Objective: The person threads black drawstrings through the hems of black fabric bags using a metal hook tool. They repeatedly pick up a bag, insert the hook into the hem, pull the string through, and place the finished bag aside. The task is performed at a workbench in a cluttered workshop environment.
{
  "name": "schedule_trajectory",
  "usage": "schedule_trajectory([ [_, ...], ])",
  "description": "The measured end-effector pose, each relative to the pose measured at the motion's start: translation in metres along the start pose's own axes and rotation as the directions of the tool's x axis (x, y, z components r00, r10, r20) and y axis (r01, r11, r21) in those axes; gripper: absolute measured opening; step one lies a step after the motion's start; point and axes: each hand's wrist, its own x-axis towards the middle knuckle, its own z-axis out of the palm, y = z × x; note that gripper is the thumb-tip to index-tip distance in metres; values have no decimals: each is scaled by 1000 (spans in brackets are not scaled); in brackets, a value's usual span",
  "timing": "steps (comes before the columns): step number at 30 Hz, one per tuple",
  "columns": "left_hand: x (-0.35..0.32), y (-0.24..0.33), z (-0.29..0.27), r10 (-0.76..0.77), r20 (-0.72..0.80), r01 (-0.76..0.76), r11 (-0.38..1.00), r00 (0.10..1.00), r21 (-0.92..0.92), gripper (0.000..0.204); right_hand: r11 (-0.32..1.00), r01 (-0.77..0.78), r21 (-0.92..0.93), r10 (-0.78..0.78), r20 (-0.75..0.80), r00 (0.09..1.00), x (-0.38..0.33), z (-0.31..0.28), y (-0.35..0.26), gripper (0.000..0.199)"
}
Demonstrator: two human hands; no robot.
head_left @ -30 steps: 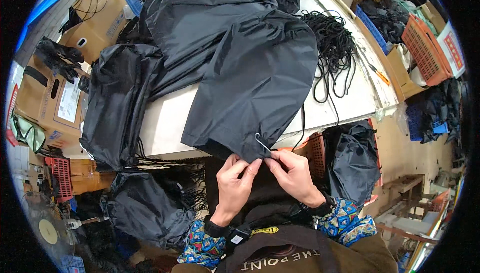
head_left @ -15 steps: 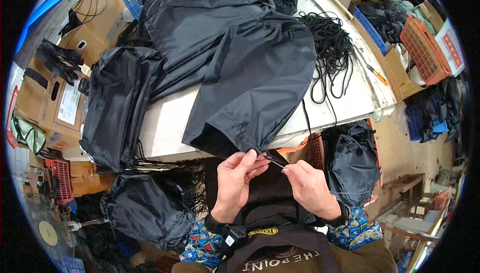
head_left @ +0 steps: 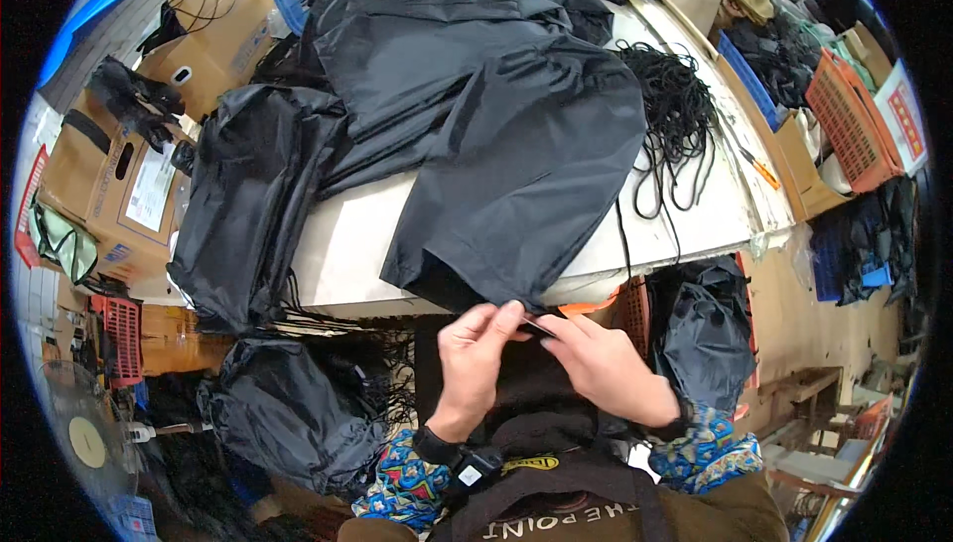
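Note:
A black fabric bag (head_left: 526,165) lies over the table's front edge, one corner drawn down toward me. My left hand (head_left: 467,363) pinches that corner between thumb and fingers. Close against it, my right hand (head_left: 615,368) grips a thin metal wire tool (head_left: 537,325); only a short bit shows between the two hands, and its tip is hidden. More black fabric (head_left: 397,56) spreads behind the bag. To its right lies a tangled heap of black cords (head_left: 675,105).
A folded stack of black bags (head_left: 253,204) sits on the white table (head_left: 369,234) at left. An orange-handled cutter (head_left: 762,173) lies at the right edge. Cardboard boxes (head_left: 111,195) stand left, an orange basket (head_left: 844,120) right. Black bags (head_left: 293,418) hang or lie below the table edge.
My right hand has moved left and in toward my left hand, so less of the wire tool shows. The view has shifted slightly, and the left hand keeps its pinch on the corner.

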Motion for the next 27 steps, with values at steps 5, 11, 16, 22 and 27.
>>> schedule_trajectory([
  [5,25,27,-40,19,-82,-22,999,996,-40,18,982,30,-185,7,195,981,-30,-81,28,23],
  [11,0,-9,5,-190,361,152,980,913,130,25,998,-48,35,42,158,987,3,-50,6,17],
  [16,30,26,-29,-30,-54,20,983,998,-181,24,987,-94,130,54,286,957,16,-57,-8,24],
  [22,38,36,-30,98,-36,-93,986,994,138,22,990,-138,-3,136,215,967,-7,-86,-2,9],
  [27,9,9,0,31,447,-224,895,894,387,20,851,-383,359,300,265,916,12,-37,11,14],
])
